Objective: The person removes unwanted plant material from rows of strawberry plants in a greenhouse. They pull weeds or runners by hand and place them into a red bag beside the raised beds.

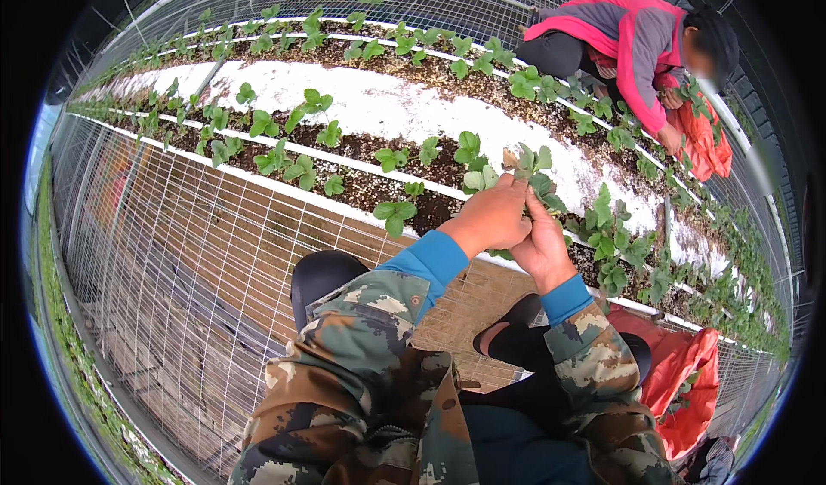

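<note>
A young plant (527,168) in the raised bed (387,111) is being tended with both hands. The left hand (492,217) is laid over the base of the plant, its fingers closed down around the stems, while the right hand (542,242) comes up from below, its fingers pinched on a stem or leaf at the same spot. What exactly is pinched cannot be told, since the left hand hides it. The plant stands in the dark soil strip at the near edge of the bed, just beside the white cover (404,107), with its leaves rising above the knuckles.

The step in hand appears to be the picking over of this one plant, probably the removal of a spent leaf or runner. The next move is judged to call for a steady hold at the crown and a clean pull or snap, so that the roots are not lifted.

Across the bed, another person (632,42) is bent over the far row beside an orange bag (701,141). A wire mesh (198,253) lines the near side.
</note>
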`<state>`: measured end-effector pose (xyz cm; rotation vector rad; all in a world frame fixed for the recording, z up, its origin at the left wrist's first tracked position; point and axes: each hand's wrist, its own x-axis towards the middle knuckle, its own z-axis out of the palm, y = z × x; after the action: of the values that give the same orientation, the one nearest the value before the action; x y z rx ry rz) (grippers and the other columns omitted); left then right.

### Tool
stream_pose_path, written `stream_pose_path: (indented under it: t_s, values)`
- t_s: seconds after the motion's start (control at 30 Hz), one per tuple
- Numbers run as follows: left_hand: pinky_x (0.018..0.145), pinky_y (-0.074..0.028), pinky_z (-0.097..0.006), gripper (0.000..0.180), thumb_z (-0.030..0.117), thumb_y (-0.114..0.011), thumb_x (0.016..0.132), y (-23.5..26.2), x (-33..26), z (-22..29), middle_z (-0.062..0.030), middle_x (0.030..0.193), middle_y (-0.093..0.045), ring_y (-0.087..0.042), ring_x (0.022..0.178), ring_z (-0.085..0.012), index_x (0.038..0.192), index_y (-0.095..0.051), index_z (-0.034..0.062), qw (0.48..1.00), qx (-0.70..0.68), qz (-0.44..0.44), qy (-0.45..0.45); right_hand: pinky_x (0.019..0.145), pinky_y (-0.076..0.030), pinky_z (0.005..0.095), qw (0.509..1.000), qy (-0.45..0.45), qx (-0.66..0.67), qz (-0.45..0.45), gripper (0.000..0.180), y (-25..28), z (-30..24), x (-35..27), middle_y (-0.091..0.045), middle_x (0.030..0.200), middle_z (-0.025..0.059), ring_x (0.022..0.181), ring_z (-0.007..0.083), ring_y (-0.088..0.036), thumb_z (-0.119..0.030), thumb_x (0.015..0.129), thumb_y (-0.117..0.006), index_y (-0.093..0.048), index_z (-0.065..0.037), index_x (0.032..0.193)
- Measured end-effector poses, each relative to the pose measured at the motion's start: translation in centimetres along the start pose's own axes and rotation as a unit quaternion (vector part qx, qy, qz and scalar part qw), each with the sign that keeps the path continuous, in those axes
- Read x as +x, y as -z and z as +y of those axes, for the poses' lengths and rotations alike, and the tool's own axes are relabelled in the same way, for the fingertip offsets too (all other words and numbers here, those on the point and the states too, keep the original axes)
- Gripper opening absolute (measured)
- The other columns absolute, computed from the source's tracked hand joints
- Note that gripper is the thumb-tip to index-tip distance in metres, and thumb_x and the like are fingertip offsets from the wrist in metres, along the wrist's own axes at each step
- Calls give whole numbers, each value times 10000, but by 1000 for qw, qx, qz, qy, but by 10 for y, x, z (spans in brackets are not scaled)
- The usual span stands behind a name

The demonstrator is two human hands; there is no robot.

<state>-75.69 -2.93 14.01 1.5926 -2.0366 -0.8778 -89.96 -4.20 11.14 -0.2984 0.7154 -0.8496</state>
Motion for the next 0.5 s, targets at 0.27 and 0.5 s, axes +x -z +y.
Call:
stream_pose_path:
  t_s: [0.27,0.5]
  values:
    - [973,-559,-461,856,261,-637,799,-9,5,20,-296,1551,-428,-668,1149,-420,1547,-367,-54,994,50,-52,-77,1014,-544,387,999,13,1,-33,354,39,-2,-28,-648,1322,108,1182,207,-645,-187,1070,-554,-564,3,1368]
    - [1133,-456,-423,973,315,-693,772,-20,24,29,-286,1613,-359,-511,1390,-415,1596,-295,-15,985,-27,-128,-112,907,-590,372,998,40,-55,-1,319,59,-25,-39,-679,1238,108,1089,222,-692,-109,1021,-645,-599,35,1301]
